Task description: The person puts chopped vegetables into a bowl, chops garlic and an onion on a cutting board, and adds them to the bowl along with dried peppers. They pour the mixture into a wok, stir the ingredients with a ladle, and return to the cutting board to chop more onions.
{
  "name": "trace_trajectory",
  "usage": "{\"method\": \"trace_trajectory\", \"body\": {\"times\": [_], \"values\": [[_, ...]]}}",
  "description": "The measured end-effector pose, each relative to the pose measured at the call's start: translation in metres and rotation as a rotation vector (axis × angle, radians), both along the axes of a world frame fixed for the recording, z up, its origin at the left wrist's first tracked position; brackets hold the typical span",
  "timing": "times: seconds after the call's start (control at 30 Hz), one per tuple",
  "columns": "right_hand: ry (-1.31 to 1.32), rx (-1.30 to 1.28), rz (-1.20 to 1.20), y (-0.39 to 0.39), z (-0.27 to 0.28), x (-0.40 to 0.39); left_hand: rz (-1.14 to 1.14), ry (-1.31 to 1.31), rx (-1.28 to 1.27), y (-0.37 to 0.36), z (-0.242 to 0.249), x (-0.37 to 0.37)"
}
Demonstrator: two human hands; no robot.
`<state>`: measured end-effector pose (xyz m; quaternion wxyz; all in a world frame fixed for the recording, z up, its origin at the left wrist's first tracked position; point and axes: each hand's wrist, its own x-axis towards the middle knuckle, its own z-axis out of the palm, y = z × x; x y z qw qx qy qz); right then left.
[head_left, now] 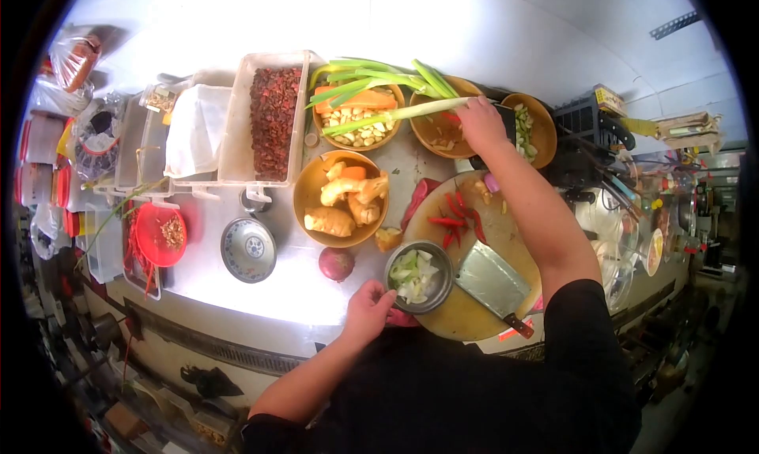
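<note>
My right hand is closed around the pale end of a long green onion, whose stalk slants left across a bowl of peeled garlic. More green onion leaves lie behind it. Down by the table's front edge, my left hand grips the rim of a metal bowl with its thumb and fingers. Chopped green and white pieces fill that bowl. It overlaps the left side of a round cutting board, where a cleaver and several red chilies lie.
A bowl of ginger, a red onion and an empty patterned bowl stand left of the board. Further left are a bin of dried chilies and a red plate. A black knife rack stands at right.
</note>
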<state>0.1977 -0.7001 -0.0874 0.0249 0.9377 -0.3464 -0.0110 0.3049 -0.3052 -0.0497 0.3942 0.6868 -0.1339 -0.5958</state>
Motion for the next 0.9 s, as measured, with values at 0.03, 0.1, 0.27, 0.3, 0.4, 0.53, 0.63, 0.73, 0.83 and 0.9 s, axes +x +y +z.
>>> {"method": "trace_trajectory", "body": {"times": [0.03,0.1,0.27,0.3,0.4,0.53,0.63,0.73,0.83,0.9], "values": [[-0.111,-0.117,0.051,0.000,-0.001,-0.002,0.002,-0.001,0.008,-0.001,0.001,0.000],[-0.041,0.039,0.033,0.008,-0.004,0.000,0.013,0.014,0.015,-0.001,0.001,-0.001],[0.006,0.472,-0.220,0.042,-0.007,0.009,0.033,0.035,0.010,0.003,-0.007,-0.002],[0.006,0.472,-0.219,0.047,-0.008,0.013,0.027,0.029,-0.005,0.003,-0.008,-0.003],[-0.281,0.542,-0.292,0.059,-0.014,0.027,-0.004,-0.006,0.000,0.002,-0.007,-0.001],[-0.342,0.315,-0.205,0.071,-0.026,0.032,0.041,0.072,0.004,0.005,-0.013,-0.007],[-0.420,0.188,-0.160,0.065,-0.031,0.030,-0.058,-0.050,0.009,0.000,-0.004,-0.005],[-0.564,0.205,-0.155,0.075,-0.009,0.020,-0.046,-0.039,0.028,-0.007,-0.002,-0.010],[-0.705,0.361,-0.133,0.122,0.035,0.000,-0.037,-0.030,0.001,-0.017,-0.009,-0.017],[-0.644,0.505,-0.102,0.175,0.043,-0.031,-0.043,-0.008,-0.032,-0.026,-0.015,-0.022]]}}
